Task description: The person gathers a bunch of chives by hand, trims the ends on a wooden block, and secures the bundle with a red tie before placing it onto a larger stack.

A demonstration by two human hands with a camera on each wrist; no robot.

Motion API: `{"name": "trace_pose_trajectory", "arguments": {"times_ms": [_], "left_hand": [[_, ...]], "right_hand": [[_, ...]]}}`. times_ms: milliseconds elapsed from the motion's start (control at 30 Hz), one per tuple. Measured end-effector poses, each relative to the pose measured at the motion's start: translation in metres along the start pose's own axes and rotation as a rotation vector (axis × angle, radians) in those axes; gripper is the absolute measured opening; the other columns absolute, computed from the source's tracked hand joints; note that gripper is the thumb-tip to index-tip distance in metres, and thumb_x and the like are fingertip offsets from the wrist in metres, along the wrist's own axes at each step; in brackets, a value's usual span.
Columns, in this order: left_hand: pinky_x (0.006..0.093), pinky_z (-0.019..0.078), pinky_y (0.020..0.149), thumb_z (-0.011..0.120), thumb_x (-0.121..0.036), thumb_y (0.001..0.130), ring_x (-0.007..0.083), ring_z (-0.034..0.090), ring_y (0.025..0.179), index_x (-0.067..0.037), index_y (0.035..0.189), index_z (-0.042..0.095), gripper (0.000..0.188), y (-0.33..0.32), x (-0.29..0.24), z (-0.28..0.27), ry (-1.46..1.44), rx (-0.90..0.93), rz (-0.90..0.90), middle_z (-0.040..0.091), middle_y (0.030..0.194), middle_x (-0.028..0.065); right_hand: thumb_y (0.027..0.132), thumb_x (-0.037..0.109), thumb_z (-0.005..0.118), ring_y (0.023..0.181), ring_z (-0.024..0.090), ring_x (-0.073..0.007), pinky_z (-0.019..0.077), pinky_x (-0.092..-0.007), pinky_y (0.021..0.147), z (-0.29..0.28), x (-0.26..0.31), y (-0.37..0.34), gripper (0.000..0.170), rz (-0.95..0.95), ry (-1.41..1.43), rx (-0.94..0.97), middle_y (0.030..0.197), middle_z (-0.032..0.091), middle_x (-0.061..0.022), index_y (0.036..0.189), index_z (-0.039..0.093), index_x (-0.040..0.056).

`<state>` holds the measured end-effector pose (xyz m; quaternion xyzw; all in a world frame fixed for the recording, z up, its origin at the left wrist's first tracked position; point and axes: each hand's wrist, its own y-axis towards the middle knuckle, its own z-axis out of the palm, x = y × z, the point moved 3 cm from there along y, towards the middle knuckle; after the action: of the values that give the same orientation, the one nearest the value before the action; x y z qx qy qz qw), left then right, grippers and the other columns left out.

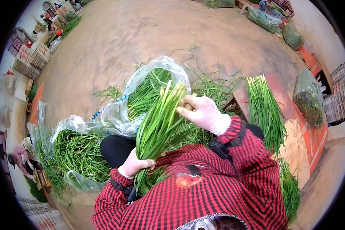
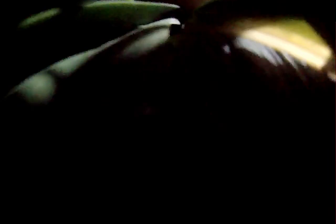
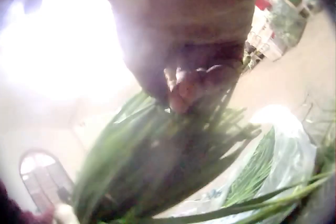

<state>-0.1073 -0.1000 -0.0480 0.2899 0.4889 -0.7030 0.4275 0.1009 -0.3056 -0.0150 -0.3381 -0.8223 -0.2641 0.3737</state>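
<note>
The bunch of long green leaves (image 1: 159, 124) is held up in front of the person's torso, over the lap, its long axis slanting from upper right to lower left in the head view. Its pale stalk ends point up and away from the body, while the leaf ends droop back toward the lap beneath the left hand (image 1: 138, 164). That hand grips the lower part, thumb laid across the leaves. The right hand (image 1: 204, 112) comes in from the right with bent wrist and curled fingers, its fingertips at the bunch's edge just below the pale ends; whether they pinch a stalk, I cannot tell. The left wrist view is mostly dark, with a few blurred leaves. Just beyond the bunch, a clear plastic bag (image 1: 171, 66) lies open around more greens. To the right, a tied bundle (image 1: 263, 109) rests on a low bench (image 1: 278, 87), pale ends away from the person.
</note>
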Motion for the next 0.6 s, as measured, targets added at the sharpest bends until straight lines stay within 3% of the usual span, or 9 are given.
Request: {"name": "trace_pose_trajectory", "arguments": {"times_ms": [67,167,200,267,333,400,433,533,600], "left_hand": [[0.0284,0.0527,0.061,0.074,-0.005,0.074,0.0157,0.062,0.070,0.004,0.134,0.051,0.064,-0.003,-0.001,0.003,-0.020,0.012,0.003,0.069,0.113,0.0205],[0.0287,0.0520,0.060,0.076,-0.008,0.074,0.0164,0.062,0.070,0.004,0.135,0.051,0.067,-0.010,0.010,-0.011,-0.059,0.030,-0.001,0.068,0.113,0.0203],[0.0287,0.0518,0.060,0.076,-0.008,0.074,0.0163,0.062,0.070,0.004,0.135,0.051,0.067,-0.012,0.012,-0.012,-0.061,0.033,-0.006,0.068,0.113,0.0203],[0.0268,0.0516,0.065,0.074,-0.003,0.073,0.0132,0.063,0.075,0.003,0.134,0.054,0.064,-0.015,0.014,-0.015,-0.080,0.023,-0.018,0.069,0.116,0.0182],[0.0264,0.0512,0.065,0.073,-0.003,0.073,0.0129,0.062,0.074,0.003,0.134,0.054,0.064,-0.016,0.016,-0.019,-0.076,0.004,-0.015,0.069,0.116,0.0177],[0.0302,0.0529,0.062,0.074,-0.005,0.074,0.0170,0.064,0.070,0.004,0.135,0.052,0.065,-0.017,0.014,-0.021,-0.019,-0.010,0.020,0.068,0.115,0.0220],[0.0303,0.0530,0.062,0.074,-0.004,0.074,0.0170,0.064,0.070,0.004,0.135,0.052,0.065,-0.019,0.010,-0.018,-0.009,-0.029,0.030,0.068,0.115,0.0220],[0.0287,0.0535,0.073,0.073,-0.001,0.074,0.0157,0.065,0.081,0.002,0.136,0.053,0.065,-0.021,0.009,-0.017,0.072,-0.043,0.051,0.069,0.118,0.0173],[0.0279,0.0526,0.081,0.072,0.000,0.075,0.0149,0.066,0.090,0.002,0.136,0.053,0.064,-0.018,0.016,-0.021,0.175,-0.057,0.099,0.069,0.119,0.0143]], "right_hand": [[0.088,0.028,0.066,0.065,0.066,-0.0304,0.0518,-0.0395,0.062,0.002,-0.007,0.002,0.020,-0.009,0.029,-0.030,0.070,0.065,-0.0137,0.094,0.068,0.0092],[0.087,0.025,0.065,0.062,0.067,-0.0306,0.0542,-0.0376,0.060,-0.011,-0.016,0.004,0.017,-0.043,-0.077,-0.129,0.070,0.066,-0.0137,0.092,0.068,0.0089],[0.087,0.020,0.067,0.057,0.062,-0.0201,0.0497,-0.0331,0.057,-0.016,-0.028,0.006,0.014,-0.031,-0.107,-0.159,0.066,0.063,-0.0107,0.089,0.068,0.0069],[0.086,0.022,0.068,0.063,0.066,-0.0224,0.0516,-0.0349,0.061,-0.029,-0.058,0.011,0.014,0.030,-0.233,-0.252,0.069,0.065,-0.0121,0.091,0.069,0.0084],[0.087,0.025,0.067,0.079,0.070,-0.0250,0.0535,-0.0391,0.072,-0.047,-0.116,0.017,0.016,0.167,-0.427,-0.382,0.085,0.070,-0.0148,0.094,0.072,0.0113],[0.086,0.032,0.069,0.102,0.067,-0.0299,0.0520,-0.0406,0.088,-0.073,-0.127,0.012,0.029,0.416,-0.485,-0.159,0.109,0.069,-0.0175,0.107,0.072,0.0114],[0.084,0.041,0.073,0.123,0.055,-0.0348,0.0449,-0.0445,0.103,-0.072,-0.125,0.008,0.050,0.329,-0.388,-0.190,0.135,0.057,-0.0180,0.124,0.066,0.0113],[0.082,0.045,0.075,0.128,0.052,-0.0332,0.0428,-0.0429,0.106,-0.039,-0.080,0.006,0.062,-0.027,0.013,0.096,0.139,0.054,-0.0186,0.130,0.061,0.0079],[0.082,0.043,0.075,0.124,0.055,-0.0329,0.0425,-0.0425,0.105,-0.010,-0.053,0.004,0.060,-0.065,0.151,0.256,0.132,0.059,-0.0197,0.127,0.062,0.0048]]}}
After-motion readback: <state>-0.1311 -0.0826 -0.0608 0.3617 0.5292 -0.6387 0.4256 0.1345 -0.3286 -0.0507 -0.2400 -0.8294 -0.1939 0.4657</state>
